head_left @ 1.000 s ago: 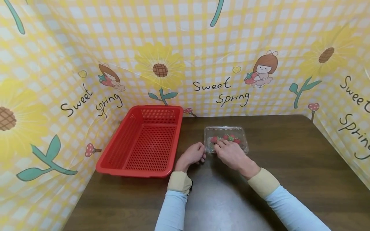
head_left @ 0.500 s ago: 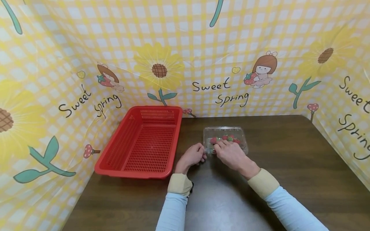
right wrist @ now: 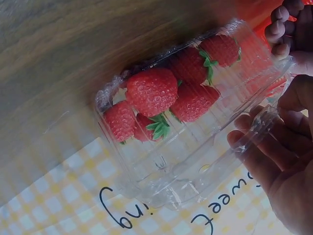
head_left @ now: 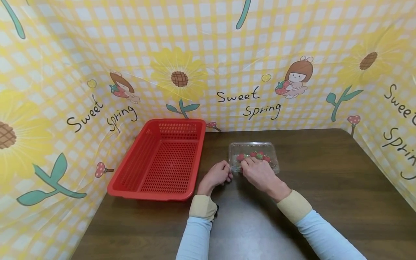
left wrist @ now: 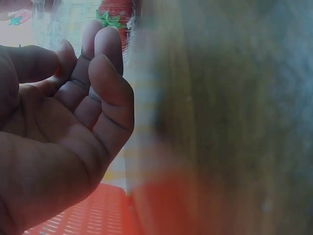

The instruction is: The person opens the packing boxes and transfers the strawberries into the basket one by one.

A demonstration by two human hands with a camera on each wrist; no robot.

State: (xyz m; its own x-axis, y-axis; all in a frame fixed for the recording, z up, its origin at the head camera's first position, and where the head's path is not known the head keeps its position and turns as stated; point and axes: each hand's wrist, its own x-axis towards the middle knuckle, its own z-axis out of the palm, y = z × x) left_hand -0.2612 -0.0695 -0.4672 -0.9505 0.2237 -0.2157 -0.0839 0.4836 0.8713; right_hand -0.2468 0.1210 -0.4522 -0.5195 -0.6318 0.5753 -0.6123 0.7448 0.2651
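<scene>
A clear plastic clamshell box with several strawberries inside sits on the table, in the middle of the head view. At its near left corner, my left hand pinches the plastic edge between thumb and curled fingers. My right hand reaches over the front of the box. In the right wrist view its thumb and fingers grip the clear rim, some of them seen through the plastic. A strawberry's green leaves show beyond the left fingertips in the left wrist view.
To the left of my hands stands a large red plastic basket with slotted floor and walls, nothing in it. Yellow checked cloth hangs behind and at both sides. The brown wooden table extends to the right and front.
My right fingers have drawn back a little toward the front rim and curled more. My left hand stays at the corner. The box and basket have not moved noticeably.
</scene>
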